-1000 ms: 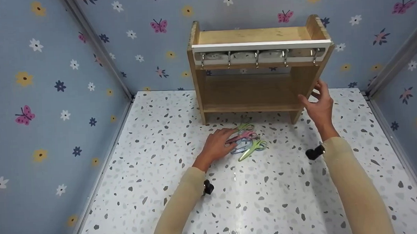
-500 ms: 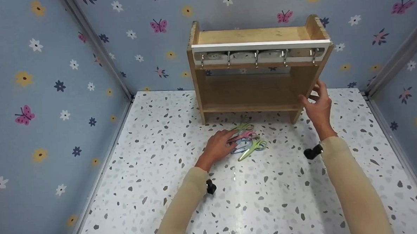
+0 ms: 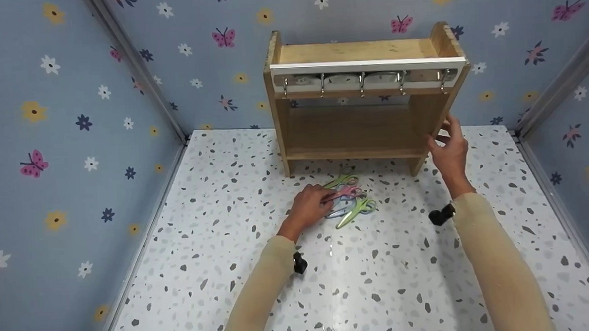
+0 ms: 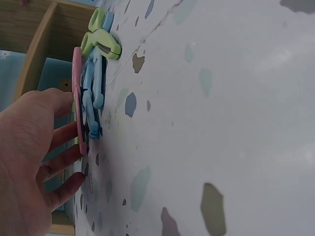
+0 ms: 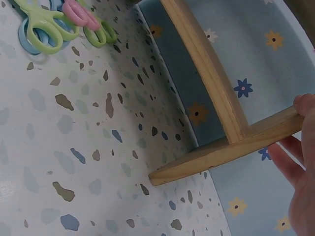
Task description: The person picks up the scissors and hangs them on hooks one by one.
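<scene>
My left hand (image 3: 308,204) pinches the blade end of a pair of pink scissors (image 3: 349,191) between thumb and fingers; the left wrist view shows the pink scissors (image 4: 77,73) standing edge-on beside the others. Under and around them lie blue scissors (image 4: 92,93) and green scissors (image 3: 358,210), overlapping on the table, with another green pair (image 3: 345,180) behind. With thumb inside and fingers outside, my right hand (image 3: 450,156) grips the right side panel of a small wooden shelf (image 3: 356,154). The right wrist view shows that panel (image 5: 216,156) close up; most fingers there are cut off.
A white rail with several metal hooks (image 3: 362,83) runs across the shelf's upper front. The speckled white table (image 3: 379,281) extends in front. Blue flowered walls (image 3: 210,55) stand behind and at both sides.
My left forearm has shifted slightly right, with its fingers closer around the pink scissors. My right thumb has slid a little along the panel edge. The shelf stays in place.
</scene>
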`<state>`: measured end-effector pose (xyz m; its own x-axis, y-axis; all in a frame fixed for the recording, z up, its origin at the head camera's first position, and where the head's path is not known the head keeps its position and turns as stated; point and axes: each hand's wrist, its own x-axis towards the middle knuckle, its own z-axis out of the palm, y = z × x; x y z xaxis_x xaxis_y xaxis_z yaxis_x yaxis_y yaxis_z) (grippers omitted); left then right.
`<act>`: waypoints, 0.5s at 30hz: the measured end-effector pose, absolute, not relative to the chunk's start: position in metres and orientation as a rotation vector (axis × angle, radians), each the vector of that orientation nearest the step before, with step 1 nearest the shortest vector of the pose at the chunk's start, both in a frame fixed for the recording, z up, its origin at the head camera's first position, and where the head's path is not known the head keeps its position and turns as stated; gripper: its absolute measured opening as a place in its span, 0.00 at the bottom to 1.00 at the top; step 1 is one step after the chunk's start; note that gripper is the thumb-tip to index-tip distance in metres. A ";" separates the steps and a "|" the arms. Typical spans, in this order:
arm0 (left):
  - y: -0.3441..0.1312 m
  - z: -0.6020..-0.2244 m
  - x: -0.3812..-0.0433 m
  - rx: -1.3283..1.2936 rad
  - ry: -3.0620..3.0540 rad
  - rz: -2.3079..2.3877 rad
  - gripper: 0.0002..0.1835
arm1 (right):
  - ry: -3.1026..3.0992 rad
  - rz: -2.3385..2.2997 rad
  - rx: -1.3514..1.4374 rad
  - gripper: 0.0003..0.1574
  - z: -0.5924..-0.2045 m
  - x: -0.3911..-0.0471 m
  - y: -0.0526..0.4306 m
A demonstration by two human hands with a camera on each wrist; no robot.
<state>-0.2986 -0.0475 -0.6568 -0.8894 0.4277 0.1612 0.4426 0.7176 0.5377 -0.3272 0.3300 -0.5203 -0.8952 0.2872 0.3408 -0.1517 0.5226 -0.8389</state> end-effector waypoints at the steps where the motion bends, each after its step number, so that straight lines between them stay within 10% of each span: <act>1: -0.048 -0.652 -0.296 -0.739 -2.881 -0.917 0.19 | -2.323 1.344 -0.109 0.45 -0.520 -0.327 0.330; 15: -0.045 -0.640 -0.292 -0.766 -2.838 -0.799 0.12 | -2.327 1.325 -0.114 0.45 -0.523 -0.327 0.328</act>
<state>-0.2923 -0.0447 -0.6402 -0.8694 0.4425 0.2201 0.4923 0.7366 0.4638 -0.3269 0.3283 -0.5232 -0.8918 0.2904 0.3468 -0.1500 0.5335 -0.8324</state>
